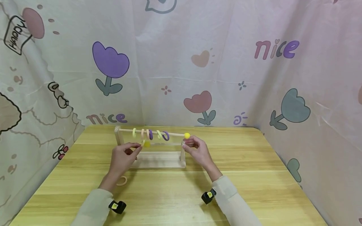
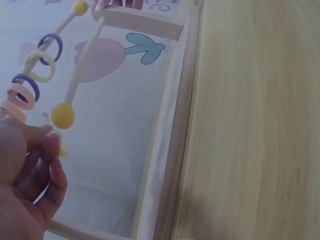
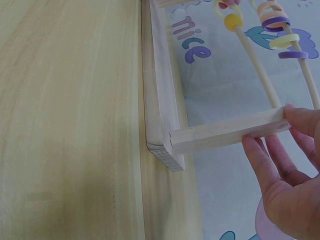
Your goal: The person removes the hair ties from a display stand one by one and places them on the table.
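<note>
Pinching a pale yellow ring (image 1: 143, 143) between thumb and fingertips, the left hand (image 1: 124, 156) held it just beside the yellow ball (image 2: 63, 116) at the free end of the lower rod (image 3: 260, 70); contact could not be determined. The right hand (image 1: 200, 152) gripped the right upright (image 3: 225, 132) of the wooden stand (image 1: 158, 160) near its top, thumb opposing fingers. The ring was judged light, stiff and rather smooth, best taken by its outer edge with the hole unobstructed. The stand appeared light enough to shift, the upright a sound hold; the thin rod was judged the most fragile part.
</note>
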Available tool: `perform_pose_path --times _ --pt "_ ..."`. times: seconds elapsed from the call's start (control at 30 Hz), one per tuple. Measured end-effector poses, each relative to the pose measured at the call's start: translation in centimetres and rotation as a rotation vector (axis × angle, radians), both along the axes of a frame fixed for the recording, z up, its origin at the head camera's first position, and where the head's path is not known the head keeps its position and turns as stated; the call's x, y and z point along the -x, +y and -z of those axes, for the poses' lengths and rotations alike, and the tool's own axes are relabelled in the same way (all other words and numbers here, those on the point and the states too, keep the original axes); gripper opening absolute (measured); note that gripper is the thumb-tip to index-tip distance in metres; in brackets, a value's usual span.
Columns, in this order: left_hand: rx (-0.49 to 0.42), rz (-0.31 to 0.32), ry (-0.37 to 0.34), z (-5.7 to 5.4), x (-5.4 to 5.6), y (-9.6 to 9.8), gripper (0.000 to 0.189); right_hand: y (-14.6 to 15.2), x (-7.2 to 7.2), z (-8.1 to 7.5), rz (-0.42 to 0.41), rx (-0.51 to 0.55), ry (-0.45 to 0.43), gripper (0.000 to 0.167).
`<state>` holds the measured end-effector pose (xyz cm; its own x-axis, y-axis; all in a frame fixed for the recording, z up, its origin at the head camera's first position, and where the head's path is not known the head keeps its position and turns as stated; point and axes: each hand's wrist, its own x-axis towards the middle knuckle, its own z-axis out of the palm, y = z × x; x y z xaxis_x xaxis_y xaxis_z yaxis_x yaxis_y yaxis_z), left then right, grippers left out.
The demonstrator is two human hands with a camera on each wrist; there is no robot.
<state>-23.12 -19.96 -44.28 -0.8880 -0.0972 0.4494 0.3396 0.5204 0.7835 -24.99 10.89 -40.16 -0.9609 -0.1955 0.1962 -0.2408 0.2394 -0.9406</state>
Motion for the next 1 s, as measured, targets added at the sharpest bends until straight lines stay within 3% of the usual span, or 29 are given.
perform_pose_path --times 0.27,0.57,1.0 --pt "0.039 0.03 0.011 0.2 -0.8 -0.8 0.011 0.0 0.0 0.0 0.007 -0.01 0.015 0.022" --pt "0.043 0.054 -0.031 0.1 -1.6 -1.1 0.012 0.0 0.0 0.1 0.004 0.002 0.005 0.023" --pt "0.121 0.104 0.081 0.5 -2.0 -1.6 0.006 -0.1 0.4 0.7 0.019 0.014 0.005 0.023"
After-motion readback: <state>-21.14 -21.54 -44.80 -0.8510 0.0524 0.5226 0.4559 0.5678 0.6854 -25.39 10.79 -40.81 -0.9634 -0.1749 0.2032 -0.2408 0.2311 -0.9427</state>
